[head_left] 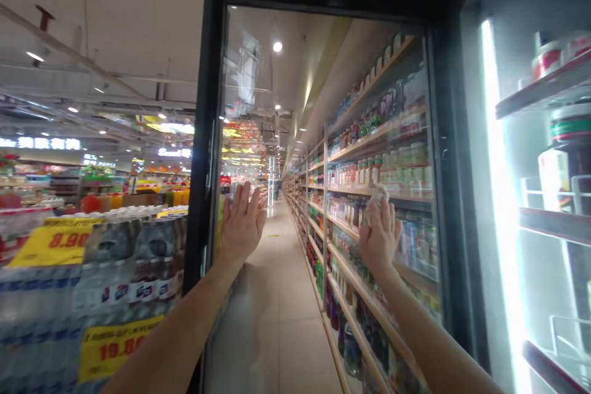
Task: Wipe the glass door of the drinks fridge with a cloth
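Observation:
A glass door [323, 1] with a dark frame stands swung out from a lit cooler, and I look through its pane. My left hand [242, 221] lies flat against the left part of the glass, fingers stretched up and holding nothing. On the right part of the pane, my right hand [379, 233] presses a pale, crumpled cloth [379, 192] to the glass. The cloth pokes out above the fingertips; the rest is hidden under the palm. A whitish blurred streak [248, 71] shows on the upper left of the pane, perhaps a reflection.
To the right are cooler shelves [554, 225] with bottles and jars, beside a bright light strip [503, 197]. Packs of bottled drinks [124, 283] with yellow price signs [55, 240] are stacked at left. Beyond the glass runs an aisle floor [277, 295] along long stocked shelves [318, 197].

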Tool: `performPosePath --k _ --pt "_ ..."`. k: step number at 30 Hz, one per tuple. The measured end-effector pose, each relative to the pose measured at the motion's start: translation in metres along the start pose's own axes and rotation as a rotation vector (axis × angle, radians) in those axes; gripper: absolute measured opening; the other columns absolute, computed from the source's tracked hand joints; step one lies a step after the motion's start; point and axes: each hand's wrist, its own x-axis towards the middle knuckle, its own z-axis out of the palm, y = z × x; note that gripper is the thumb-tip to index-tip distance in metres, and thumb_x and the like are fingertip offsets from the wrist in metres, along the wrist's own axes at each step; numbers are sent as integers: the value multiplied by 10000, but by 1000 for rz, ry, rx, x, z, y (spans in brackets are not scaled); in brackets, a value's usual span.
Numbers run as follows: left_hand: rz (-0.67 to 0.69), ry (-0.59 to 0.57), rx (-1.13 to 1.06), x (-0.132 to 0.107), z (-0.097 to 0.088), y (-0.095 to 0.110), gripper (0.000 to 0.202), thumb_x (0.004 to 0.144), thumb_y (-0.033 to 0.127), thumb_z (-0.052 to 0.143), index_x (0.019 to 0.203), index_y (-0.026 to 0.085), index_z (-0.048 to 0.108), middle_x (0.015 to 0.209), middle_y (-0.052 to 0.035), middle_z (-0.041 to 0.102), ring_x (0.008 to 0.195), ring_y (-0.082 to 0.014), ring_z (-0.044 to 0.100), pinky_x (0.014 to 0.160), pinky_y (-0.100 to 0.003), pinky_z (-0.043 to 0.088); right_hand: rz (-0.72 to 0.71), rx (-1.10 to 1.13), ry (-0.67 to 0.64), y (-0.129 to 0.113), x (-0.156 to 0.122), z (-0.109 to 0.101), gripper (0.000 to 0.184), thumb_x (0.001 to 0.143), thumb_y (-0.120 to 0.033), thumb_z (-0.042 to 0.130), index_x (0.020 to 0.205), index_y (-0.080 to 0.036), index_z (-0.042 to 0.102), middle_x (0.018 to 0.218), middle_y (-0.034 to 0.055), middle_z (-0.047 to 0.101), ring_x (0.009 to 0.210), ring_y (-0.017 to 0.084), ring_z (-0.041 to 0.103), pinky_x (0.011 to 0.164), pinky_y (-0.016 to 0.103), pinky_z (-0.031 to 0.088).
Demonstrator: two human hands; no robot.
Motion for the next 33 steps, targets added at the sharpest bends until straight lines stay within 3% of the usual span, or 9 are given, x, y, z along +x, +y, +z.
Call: performPosePath --k 2,5,7,12,14,20,27,29,33 --pt "4 4 10 -6 -1 -1 506 921 345 321 1392 165 355 1485 -114 292 1404 -238 179 1131 -480 159 -45 19 -30 -11 -7 0 571 856 -230 369 1423 -215 313 1433 147 392 1365 313 286 1033 561 288" --pt "-3 0 5 -5 0 -1 503 920 342 326 1391 168 359 1480 -119 300 1403 -238 183 1129 -482 166 -365 105 -161 -33 -28 1 554 838 -209 400 1390 -239 372 1412 95 438 1374 267 280 1089 511 243" --pt "-5 -6 1 -4 2 -2 503 918 340 329 1391 172 359 1480 -116 300 1403 -238 180 1128 -484 170 -465 131 -188 -31 -36 0 549 830 -207 420 1375 -268 394 1392 71 468 1365 249 304 1112 505 205" --pt "5 -3 9 -4 4 -2 516 912 326 333 1406 177 327 1492 -101 276 1406 -231 171 1132 -479 163 -53 9 -19 20 -22 -5 568 858 -244 375 1423 -237 314 1432 143 395 1345 322 326 1037 600 264" --pt "2 2 3 -5 4 -2 518 910 326 334 1405 175 330 1491 -103 278 1405 -229 173 1133 -479 159 10 -1 -3 20 -22 -5 584 863 -245 359 1440 -233 274 1450 149 363 1354 332 304 1021 608 283" --pt "-3 -4 3 -4 8 -5 509 909 336 335 1382 151 373 1482 -117 297 1404 -238 173 1133 -475 160 -420 94 -217 -20 -53 1 582 824 -188 424 1395 -284 363 1418 65 437 1370 256 296 1113 518 211" --pt "-8 -23 5 -5 14 -6 516 916 337 323 1397 153 342 1492 -117 271 1407 -238 160 1135 -480 145 -55 7 -33 12 -22 5 588 865 -239 369 1444 -227 269 1461 141 353 1374 320 269 1055 595 238" --pt "-5 -14 20 -6 16 -6 512 917 333 326 1396 153 343 1492 -114 272 1406 -237 164 1134 -472 153 -108 27 -74 -2 -29 6 605 856 -214 373 1450 -228 256 1461 135 355 1378 315 261 1063 577 238" --pt "14 -4 50 -7 17 -7 509 922 332 334 1402 166 333 1490 -117 276 1401 -241 180 1127 -469 178 -454 94 -211 -24 -59 6 600 832 -165 412 1407 -315 332 1389 57 475 1340 244 350 1121 497 178"
